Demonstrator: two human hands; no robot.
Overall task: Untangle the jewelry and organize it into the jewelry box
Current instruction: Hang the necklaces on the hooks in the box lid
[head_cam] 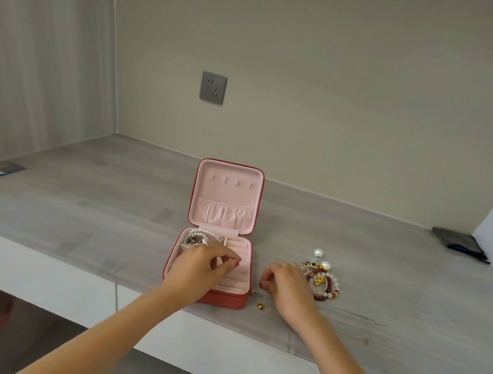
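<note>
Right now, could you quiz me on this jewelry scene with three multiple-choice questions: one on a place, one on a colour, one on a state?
1. Where does the pile of tangled jewelry lie?
A. To the right of the jewelry box
B. Inside the lid
C. On the floor

2. What colour is the lining of the box?
A. Blue
B. Pale pink
C. Black

3. How does the lid stand?
A. Zipped shut
B. Taken off and lying flat
C. Open and upright

Answers: 1 A, the beads and pearls sit on the counter beside the right hand. 2 B, the lid and the compartments under the left hand are pale pink. 3 C, the lid rises behind the base, showing its pocket.
</note>
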